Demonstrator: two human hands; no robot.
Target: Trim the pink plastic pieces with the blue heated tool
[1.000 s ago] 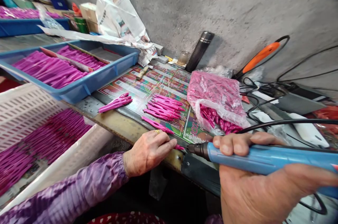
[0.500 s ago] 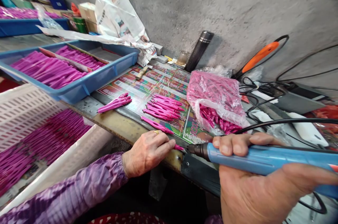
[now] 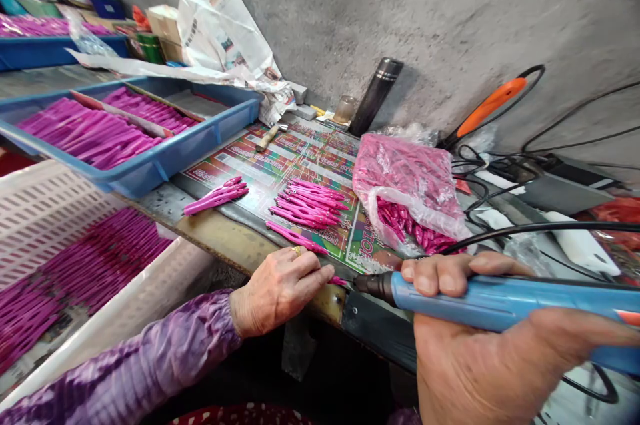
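My left hand (image 3: 285, 288) is closed on a slim pink part at the bench edge; only the part's end (image 3: 338, 280) shows past the fingers. My right hand (image 3: 480, 351) grips a blue electric screwdriver (image 3: 480, 298), lying nearly level. Its dark nose meets, or almost meets, the pink end; exact contact is too small to tell. Just beyond my left knuckles lies a single similar pink part (image 3: 297, 237). Behind it is a row of several pink parts (image 3: 310, 203), and a smaller bundle (image 3: 216, 195) rests further left.
An open plastic bag (image 3: 407, 185) of pink pieces lies right of the row. A blue tray (image 3: 135, 175) of pink parts stands left, above a white crate (image 3: 95, 345). A small hammer (image 3: 270, 137), a dark cylinder (image 3: 376, 97), an orange-handled tool (image 3: 493, 105) and cables lie toward the wall.
Almost nothing differs. Both hands, the screwdriver and the pink part keep their places, with only a very slight shift of the view.
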